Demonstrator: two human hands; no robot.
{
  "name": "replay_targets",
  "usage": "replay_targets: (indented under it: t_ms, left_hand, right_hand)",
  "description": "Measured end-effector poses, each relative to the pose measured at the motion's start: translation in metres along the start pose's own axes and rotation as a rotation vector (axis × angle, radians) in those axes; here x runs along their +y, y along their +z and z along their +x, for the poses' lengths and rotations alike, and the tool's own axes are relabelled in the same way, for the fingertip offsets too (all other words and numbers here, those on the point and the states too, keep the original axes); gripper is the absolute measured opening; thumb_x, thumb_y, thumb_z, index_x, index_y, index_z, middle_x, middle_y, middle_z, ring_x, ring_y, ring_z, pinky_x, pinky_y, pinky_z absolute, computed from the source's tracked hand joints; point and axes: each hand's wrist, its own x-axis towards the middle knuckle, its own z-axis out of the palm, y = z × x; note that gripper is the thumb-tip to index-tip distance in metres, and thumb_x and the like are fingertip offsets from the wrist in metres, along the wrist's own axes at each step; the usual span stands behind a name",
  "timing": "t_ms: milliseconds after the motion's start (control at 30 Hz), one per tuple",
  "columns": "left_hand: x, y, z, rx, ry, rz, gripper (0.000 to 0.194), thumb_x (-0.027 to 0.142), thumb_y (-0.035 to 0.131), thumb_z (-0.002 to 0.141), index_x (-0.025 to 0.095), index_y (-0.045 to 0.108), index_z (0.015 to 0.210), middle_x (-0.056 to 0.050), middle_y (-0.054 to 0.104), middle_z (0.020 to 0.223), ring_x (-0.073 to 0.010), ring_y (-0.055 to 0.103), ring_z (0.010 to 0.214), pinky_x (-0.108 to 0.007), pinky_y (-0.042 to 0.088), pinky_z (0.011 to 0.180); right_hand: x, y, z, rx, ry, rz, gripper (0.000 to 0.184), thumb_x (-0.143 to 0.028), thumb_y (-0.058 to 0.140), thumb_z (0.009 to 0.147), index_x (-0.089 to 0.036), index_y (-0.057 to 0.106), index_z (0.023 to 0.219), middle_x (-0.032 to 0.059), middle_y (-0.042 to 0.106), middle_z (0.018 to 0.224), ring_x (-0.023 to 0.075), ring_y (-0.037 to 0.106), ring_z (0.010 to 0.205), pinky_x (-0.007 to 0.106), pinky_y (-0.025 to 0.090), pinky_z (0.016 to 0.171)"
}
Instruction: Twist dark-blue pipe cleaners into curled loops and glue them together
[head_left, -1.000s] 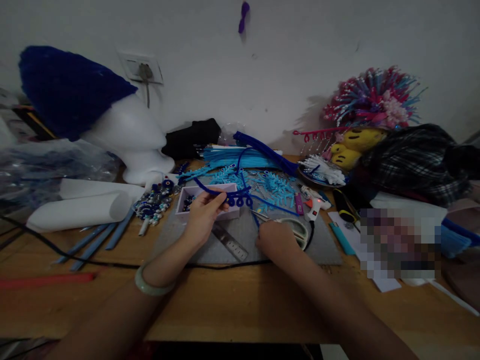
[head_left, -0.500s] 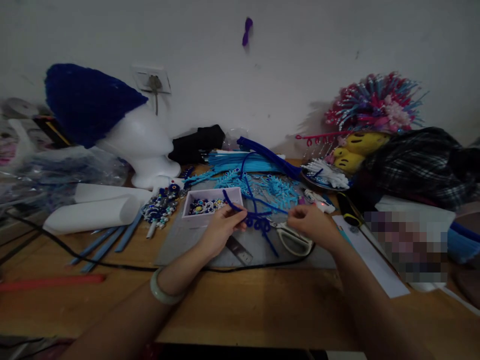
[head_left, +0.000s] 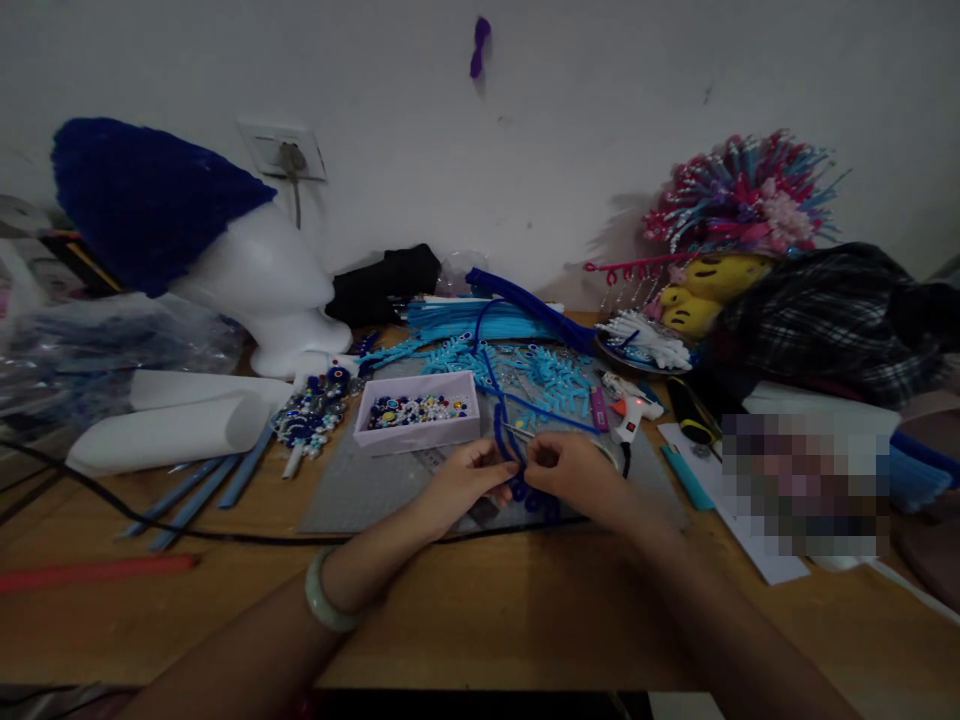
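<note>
A dark blue fuzzy pipe cleaner (head_left: 499, 430), bent into small loops, is pinched between the fingertips of my left hand (head_left: 469, 480). One end sticks up above the fingers, and the looped part hangs below, partly hidden. Close beside it, my right hand (head_left: 574, 472) is closed with its fingertips at the same pipe cleaner. Scissors (head_left: 519, 430) lie just behind my hands, mostly covered by the right one. Left of them stands a white box (head_left: 420, 437) of beads and trinkets. Both hands are above the grey cutting mat (head_left: 341, 495).
A foam head (head_left: 281, 270) wears a blue fuzzy cap (head_left: 150, 205). Light blue branch shapes (head_left: 559, 380) lie at the mat's back. A glue gun (head_left: 634, 408) and purple lighter (head_left: 598, 410) sit at right. A black cord (head_left: 247, 538) crosses the table's front.
My right hand has moved left and down to meet my left hand, which moved slightly down and right. The looped pipe cleaner is now lower. The view has shifted slightly.
</note>
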Motion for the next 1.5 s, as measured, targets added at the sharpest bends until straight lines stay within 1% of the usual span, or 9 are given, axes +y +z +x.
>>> replay_targets:
  t_ms: [133,233,400,567,767,933,1033,1300,1500]
  left_hand:
    - [-0.002,-0.005,0.004,-0.023,-0.063,0.118,0.015,0.029,0.058,0.067,0.017,0.051,0.072,0.007,0.051,0.048,-0.0075,0.048,0.040,-0.019,0.038,0.042]
    - [0.000,-0.013,0.006,-0.068,-0.092,0.432,0.013,0.030,0.051,0.072,0.017,0.050,0.070,0.006,0.047,0.042,-0.0094,0.044,0.036,-0.021,0.035,0.040]
    - [0.011,-0.021,0.000,0.234,0.370,0.857,0.024,0.040,0.050,0.075,0.017,0.055,0.071,0.001,0.052,0.059,-0.0127,0.048,0.055,-0.025,0.036,0.053]
    - [0.017,-0.014,-0.002,0.113,0.299,0.233,0.027,0.037,0.046,0.079,0.018,0.055,0.097,0.001,0.055,0.076,-0.0084,0.048,0.054,-0.021,0.038,0.049]
    - [0.015,-0.013,0.001,0.036,0.220,-0.326,0.016,0.029,0.058,0.074,0.014,0.061,0.074,0.001,0.057,0.064,-0.0048,0.049,0.051,-0.014,0.040,0.046]
    - [0.016,-0.011,0.002,0.198,0.252,-0.604,0.014,0.020,0.054,0.078,0.012,0.063,0.072,-0.002,0.064,0.068,-0.0057,0.059,0.061,-0.013,0.049,0.060]
    - [0.014,-0.004,0.001,0.276,0.215,-0.742,0.021,0.014,0.046,0.083,0.011,0.063,0.073,-0.003,0.066,0.073,-0.0061,0.062,0.068,-0.013,0.050,0.067]
    - [0.005,0.014,-0.007,0.231,0.023,-0.843,0.022,0.012,0.043,0.084,0.009,0.064,0.078,-0.007,0.068,0.082,-0.0102,0.065,0.076,-0.016,0.052,0.072]
    - [0.003,0.013,-0.007,0.248,0.080,-0.804,0.021,0.014,0.044,0.084,0.011,0.063,0.075,-0.006,0.068,0.078,-0.0094,0.065,0.072,-0.018,0.052,0.072]
  right_hand:
    - [0.004,-0.001,0.003,0.080,-0.011,0.006,0.006,-0.022,0.049,0.061,-0.017,0.048,0.057,-0.0052,0.045,0.052,0.0078,0.039,0.050,0.020,0.028,0.048]
    - [0.013,-0.001,0.009,0.137,-0.009,0.093,0.007,-0.021,0.048,0.061,-0.018,0.046,0.056,-0.0052,0.044,0.052,0.0083,0.040,0.051,0.020,0.030,0.049]
    - [0.015,0.004,0.011,0.188,-0.012,0.233,0.005,-0.020,0.047,0.060,-0.018,0.044,0.056,-0.0057,0.044,0.052,0.0081,0.041,0.050,0.020,0.031,0.049]
    - [0.005,0.021,0.003,0.016,0.035,0.488,0.003,-0.018,0.047,0.061,-0.018,0.045,0.060,-0.0078,0.042,0.048,0.0057,0.038,0.042,0.018,0.029,0.042]
    - [0.003,0.024,0.002,-0.223,0.167,0.908,0.005,-0.014,0.053,0.062,-0.015,0.050,0.058,-0.0070,0.048,0.047,0.0016,0.032,0.036,0.015,0.022,0.036]
    - [0.005,0.015,0.005,-0.138,0.227,1.511,0.023,-0.034,0.058,0.071,-0.012,0.062,0.075,0.0022,0.063,0.068,0.0061,0.054,0.055,0.016,0.045,0.053]
    - [0.004,0.020,0.005,-0.023,0.149,1.676,0.033,-0.043,0.058,0.072,-0.013,0.065,0.085,0.0031,0.064,0.076,0.0076,0.058,0.068,0.016,0.049,0.065]
    - [0.002,0.035,0.007,0.173,0.031,1.591,0.013,-0.031,0.066,0.068,-0.018,0.066,0.072,-0.0015,0.064,0.071,0.0080,0.058,0.068,0.018,0.049,0.066]
    - [0.004,0.033,0.007,0.186,0.053,1.629,0.013,-0.027,0.071,0.063,-0.019,0.065,0.072,-0.0018,0.067,0.073,0.0086,0.061,0.073,0.019,0.049,0.070]
